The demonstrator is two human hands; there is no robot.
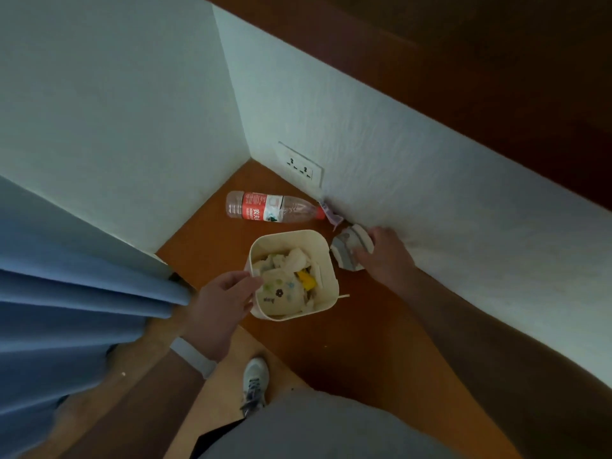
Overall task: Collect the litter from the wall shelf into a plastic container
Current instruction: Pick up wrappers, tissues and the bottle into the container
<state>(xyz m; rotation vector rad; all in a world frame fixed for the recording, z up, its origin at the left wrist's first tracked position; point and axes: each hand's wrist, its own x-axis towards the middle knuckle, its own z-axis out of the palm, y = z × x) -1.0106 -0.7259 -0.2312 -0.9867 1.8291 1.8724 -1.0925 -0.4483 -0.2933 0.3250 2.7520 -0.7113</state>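
Observation:
A cream plastic container (326, 260) stands on the brown wall shelf (357, 332), filled with crumpled paper and wrappers. My left hand (220, 304) grips its near left rim. My right hand (385, 255) is closed on a crumpled white and grey package (346, 250) right beside the container, against the wall. An empty clear bottle (271, 207) with a red label and red cap lies on its side behind the container. A small purple wrapper (332, 216) rests at the bottle's cap, touching the wall. A thin stick (344, 296) pokes out by the container's right side.
White walls meet in a corner behind the shelf, with a double socket (302, 167) low on the right wall. A blue curtain (66, 293) hangs at the left. My shoe (254, 379) is on the floor below the shelf edge.

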